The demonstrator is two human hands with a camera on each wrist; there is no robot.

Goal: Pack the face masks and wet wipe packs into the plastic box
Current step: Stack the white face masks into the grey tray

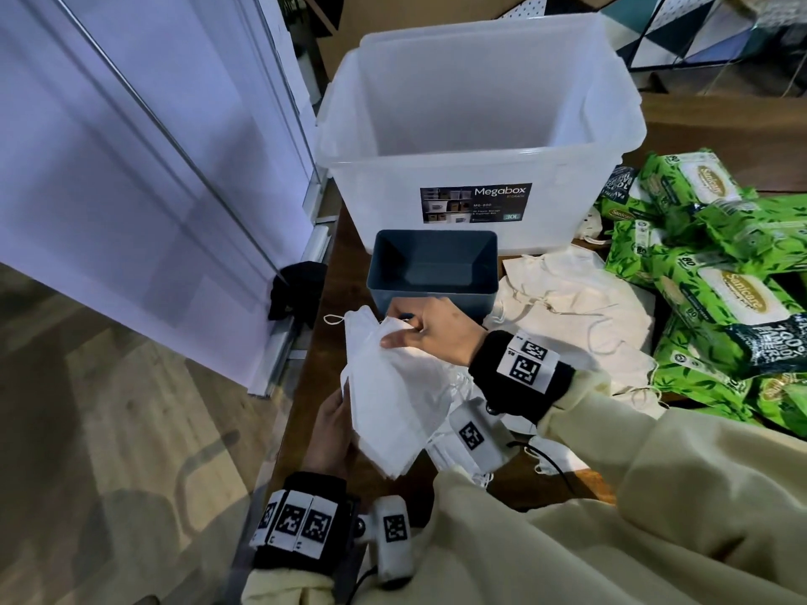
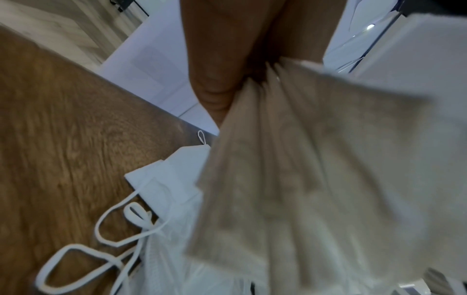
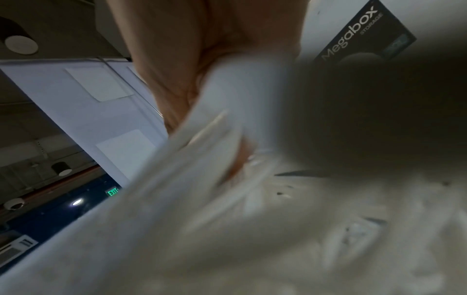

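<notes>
A stack of white face masks (image 1: 393,399) is held above the table's near left corner. My left hand (image 1: 329,430) grips its lower left edge, and the stack (image 2: 303,169) fills the left wrist view. My right hand (image 1: 425,329) pinches the stack's top edge, seen blurred (image 3: 227,139) in the right wrist view. More loose masks (image 1: 563,299) lie on the table to the right. Green wet wipe packs (image 1: 716,272) are piled at the far right. The clear plastic box (image 1: 476,137), labelled Megabox, stands open behind, with nothing visible inside.
A small dark blue bin (image 1: 432,266) sits directly in front of the clear box, just beyond my right hand. More masks with ear loops (image 2: 156,209) lie on the wooden table (image 2: 63,129) under the stack. A white wall panel and floor (image 1: 109,386) lie left of the table edge.
</notes>
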